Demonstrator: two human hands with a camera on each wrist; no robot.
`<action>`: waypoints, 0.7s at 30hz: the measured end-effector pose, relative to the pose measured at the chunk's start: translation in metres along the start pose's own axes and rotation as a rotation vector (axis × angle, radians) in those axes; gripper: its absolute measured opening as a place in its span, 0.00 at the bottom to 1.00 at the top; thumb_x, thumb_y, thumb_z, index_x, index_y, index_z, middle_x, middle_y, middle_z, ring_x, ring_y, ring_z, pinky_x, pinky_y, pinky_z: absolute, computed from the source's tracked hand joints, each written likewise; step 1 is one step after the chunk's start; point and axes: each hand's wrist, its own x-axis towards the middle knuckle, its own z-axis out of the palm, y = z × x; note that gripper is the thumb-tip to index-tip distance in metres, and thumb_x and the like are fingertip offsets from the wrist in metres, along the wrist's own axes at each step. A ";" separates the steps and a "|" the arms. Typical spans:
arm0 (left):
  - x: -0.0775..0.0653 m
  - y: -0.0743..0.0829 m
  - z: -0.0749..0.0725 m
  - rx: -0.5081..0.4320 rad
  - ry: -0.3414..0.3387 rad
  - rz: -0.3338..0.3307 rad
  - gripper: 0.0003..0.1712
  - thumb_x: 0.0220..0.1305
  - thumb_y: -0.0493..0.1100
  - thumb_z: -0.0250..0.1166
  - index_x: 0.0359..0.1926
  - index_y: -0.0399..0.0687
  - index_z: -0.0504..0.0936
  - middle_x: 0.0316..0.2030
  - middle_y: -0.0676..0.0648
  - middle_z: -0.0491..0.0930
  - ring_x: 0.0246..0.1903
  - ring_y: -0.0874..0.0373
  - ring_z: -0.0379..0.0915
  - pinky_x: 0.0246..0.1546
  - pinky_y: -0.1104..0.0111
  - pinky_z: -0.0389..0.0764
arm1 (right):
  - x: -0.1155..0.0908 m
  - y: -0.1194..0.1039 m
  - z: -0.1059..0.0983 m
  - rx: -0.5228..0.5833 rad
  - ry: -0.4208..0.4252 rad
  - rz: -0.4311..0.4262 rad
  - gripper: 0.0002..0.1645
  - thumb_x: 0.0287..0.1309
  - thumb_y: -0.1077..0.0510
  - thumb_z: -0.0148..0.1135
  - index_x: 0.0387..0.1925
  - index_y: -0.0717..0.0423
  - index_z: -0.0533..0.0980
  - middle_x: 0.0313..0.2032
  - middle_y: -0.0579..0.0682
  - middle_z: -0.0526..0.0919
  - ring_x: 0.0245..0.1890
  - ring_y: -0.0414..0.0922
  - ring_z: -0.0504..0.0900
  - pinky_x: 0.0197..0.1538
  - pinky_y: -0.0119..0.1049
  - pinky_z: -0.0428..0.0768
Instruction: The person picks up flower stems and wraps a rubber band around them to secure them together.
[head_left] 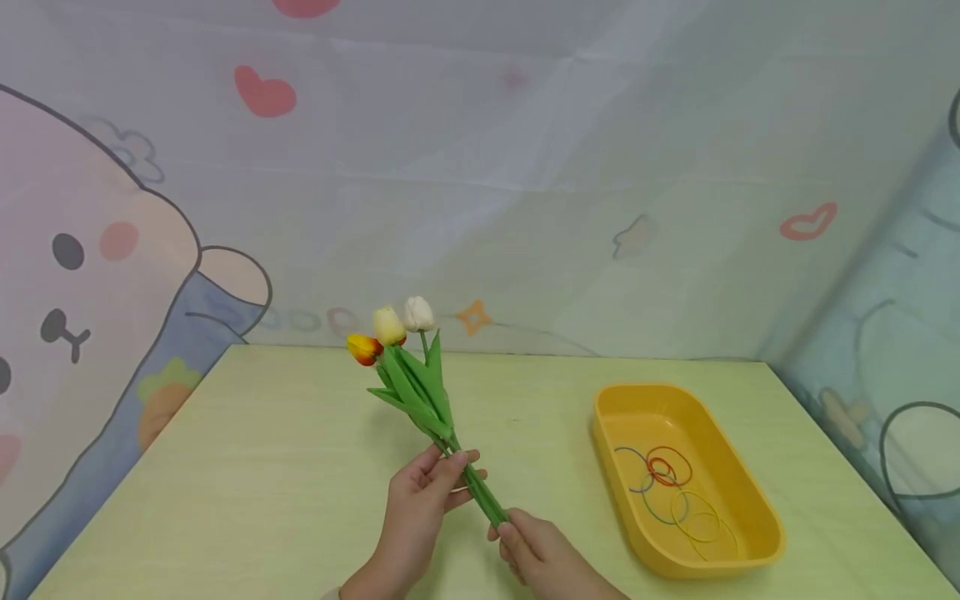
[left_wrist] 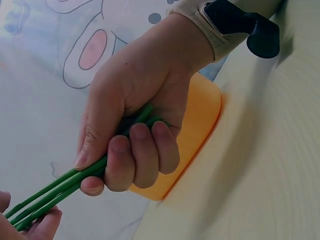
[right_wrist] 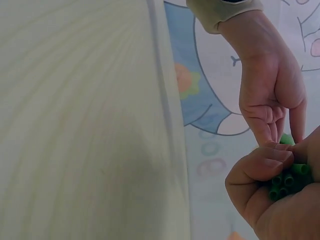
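Note:
A bunch of tulips [head_left: 420, 392] with white, pale yellow and orange-yellow heads leans up to the left over the table, its heads at the upper end. My left hand [head_left: 427, 496] pinches the green stems just below the leaves, thumb on the near side. Lower down, my right hand [head_left: 536, 546] grips the stems near their ends. The left wrist view shows the right hand's fingers curled round the stems [left_wrist: 60, 190]. In the right wrist view, several hollow green stem ends [right_wrist: 288, 180] poke out of the right hand.
A yellow tray [head_left: 611, 467] stands on the table to the right of the hands. Several thin loops [head_left: 675, 467] in red, blue, green and yellow lie in it. Behind the pale table [head_left: 285, 467] hangs a printed cloth [head_left: 480, 167] with a cartoon bear at the left.

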 end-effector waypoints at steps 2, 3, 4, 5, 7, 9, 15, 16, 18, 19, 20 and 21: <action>0.001 -0.001 0.000 0.001 0.001 -0.006 0.23 0.69 0.44 0.61 0.54 0.29 0.73 0.45 0.41 0.84 0.43 0.53 0.83 0.45 0.65 0.84 | 0.000 0.001 0.000 -0.022 -0.008 -0.008 0.17 0.75 0.57 0.41 0.43 0.67 0.72 0.21 0.42 0.67 0.19 0.32 0.62 0.24 0.24 0.63; 0.001 -0.001 -0.001 0.002 0.002 -0.010 0.23 0.68 0.45 0.61 0.53 0.28 0.73 0.45 0.42 0.84 0.43 0.53 0.83 0.45 0.65 0.84 | 0.000 0.002 0.000 -0.033 -0.011 -0.012 0.17 0.75 0.57 0.41 0.43 0.66 0.72 0.21 0.42 0.67 0.19 0.32 0.62 0.24 0.24 0.63; 0.002 -0.001 -0.001 0.000 0.003 -0.013 0.23 0.68 0.46 0.62 0.52 0.28 0.74 0.44 0.42 0.84 0.43 0.53 0.83 0.45 0.65 0.84 | 0.000 0.002 0.000 -0.034 -0.017 -0.012 0.17 0.75 0.57 0.41 0.43 0.66 0.73 0.21 0.42 0.67 0.19 0.32 0.62 0.24 0.24 0.63; 0.002 -0.001 -0.001 -0.005 0.005 -0.016 0.22 0.67 0.46 0.63 0.50 0.28 0.74 0.43 0.42 0.85 0.42 0.52 0.84 0.45 0.65 0.84 | 0.001 0.002 0.001 -0.035 -0.022 -0.013 0.17 0.75 0.57 0.41 0.43 0.66 0.73 0.21 0.42 0.67 0.19 0.32 0.62 0.24 0.24 0.63; 0.003 -0.002 -0.002 -0.014 0.004 -0.020 0.21 0.67 0.45 0.63 0.48 0.28 0.75 0.41 0.42 0.85 0.41 0.52 0.84 0.44 0.64 0.85 | 0.001 0.003 0.001 -0.038 -0.030 -0.021 0.17 0.75 0.57 0.41 0.42 0.66 0.73 0.21 0.41 0.67 0.19 0.32 0.62 0.24 0.24 0.63; 0.003 -0.002 -0.004 -0.024 0.000 -0.023 0.20 0.67 0.44 0.63 0.47 0.28 0.75 0.40 0.43 0.85 0.40 0.53 0.84 0.43 0.63 0.85 | 0.001 0.003 0.002 -0.041 -0.036 -0.028 0.17 0.75 0.57 0.42 0.42 0.66 0.73 0.21 0.40 0.68 0.19 0.31 0.62 0.24 0.23 0.63; 0.007 -0.003 -0.008 -0.055 -0.014 -0.038 0.15 0.67 0.40 0.61 0.44 0.28 0.78 0.33 0.46 0.86 0.35 0.55 0.85 0.39 0.64 0.86 | 0.000 0.001 0.001 0.050 -0.063 0.039 0.17 0.76 0.57 0.41 0.43 0.67 0.72 0.22 0.43 0.68 0.20 0.34 0.63 0.25 0.24 0.64; 0.007 -0.003 -0.009 -0.063 -0.016 -0.043 0.14 0.67 0.40 0.62 0.43 0.29 0.78 0.32 0.46 0.85 0.34 0.55 0.85 0.38 0.64 0.86 | 0.000 0.001 0.000 0.067 -0.067 0.059 0.18 0.76 0.56 0.41 0.43 0.67 0.72 0.22 0.44 0.68 0.20 0.34 0.63 0.25 0.24 0.64; 0.008 -0.003 -0.009 -0.086 -0.019 -0.055 0.12 0.66 0.39 0.62 0.41 0.30 0.78 0.30 0.47 0.85 0.33 0.55 0.85 0.38 0.63 0.86 | 0.001 0.001 -0.001 0.085 -0.082 0.080 0.18 0.76 0.56 0.41 0.43 0.67 0.72 0.22 0.45 0.68 0.20 0.35 0.63 0.26 0.24 0.64; 0.009 -0.003 -0.010 -0.101 -0.021 -0.064 0.11 0.66 0.38 0.62 0.41 0.30 0.79 0.29 0.47 0.85 0.33 0.55 0.85 0.38 0.63 0.86 | 0.001 0.000 -0.001 0.087 -0.087 0.084 0.18 0.76 0.55 0.41 0.43 0.67 0.72 0.22 0.45 0.68 0.21 0.35 0.63 0.26 0.25 0.64; 0.009 -0.003 -0.010 -0.112 -0.023 -0.072 0.10 0.66 0.38 0.62 0.40 0.31 0.79 0.29 0.47 0.85 0.32 0.54 0.85 0.38 0.63 0.86 | 0.001 0.000 -0.002 0.087 -0.093 0.088 0.19 0.76 0.55 0.41 0.43 0.66 0.72 0.22 0.45 0.68 0.21 0.35 0.63 0.27 0.25 0.64; 0.009 -0.003 -0.010 -0.120 -0.026 -0.079 0.09 0.66 0.37 0.62 0.39 0.31 0.79 0.29 0.47 0.84 0.32 0.54 0.85 0.38 0.63 0.86 | 0.001 0.001 -0.002 0.083 -0.097 0.090 0.19 0.76 0.55 0.41 0.43 0.66 0.73 0.22 0.45 0.68 0.21 0.35 0.63 0.27 0.24 0.65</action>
